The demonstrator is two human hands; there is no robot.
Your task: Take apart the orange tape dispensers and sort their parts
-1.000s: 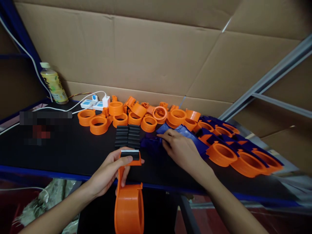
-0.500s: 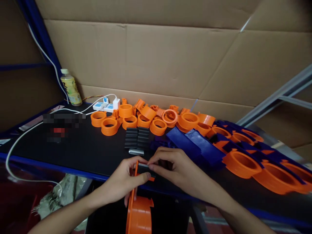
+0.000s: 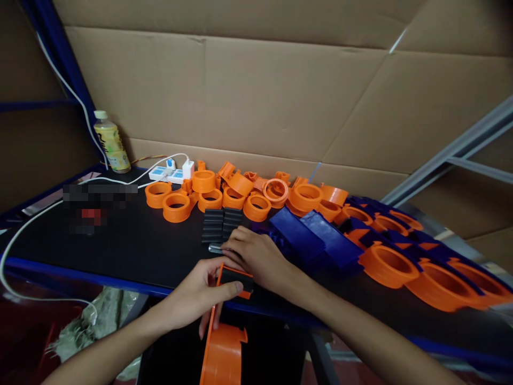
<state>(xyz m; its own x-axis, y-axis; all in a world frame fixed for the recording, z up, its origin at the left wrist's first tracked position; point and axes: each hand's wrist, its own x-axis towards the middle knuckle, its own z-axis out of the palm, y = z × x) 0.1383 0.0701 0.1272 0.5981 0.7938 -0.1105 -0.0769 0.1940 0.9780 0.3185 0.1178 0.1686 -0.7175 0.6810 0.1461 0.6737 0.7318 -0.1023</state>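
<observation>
My left hand [image 3: 206,294] is closed around an orange plastic tape dispenser [image 3: 222,353], held upright over the table's front edge. Its round hub hangs below the hand. At its upper end sits a black insert [image 3: 234,278], with my left thumb pressed across it. My right hand [image 3: 260,256] has its fingers closed at a small silver metal strip [image 3: 215,248] on the table; they cover the strip's right part, and the thumb is hidden. Just behind those fingers lie ribbed black pieces [image 3: 212,225] in two side-by-side rows.
Several orange tape dispenser parts [image 3: 176,207] are heaped along the cardboard wall [image 3: 240,96]. Blue plastic pieces [image 3: 296,230] and orange-and-blue dispensers [image 3: 390,264] fill the right side. A power strip [image 3: 172,174], white cable [image 3: 24,227] and bottle [image 3: 112,144] stand at left.
My right hand has left the black insert and moved forward and left onto the silver strip. The left hand keeps hold of the orange dispenser. The view has shifted slightly.
</observation>
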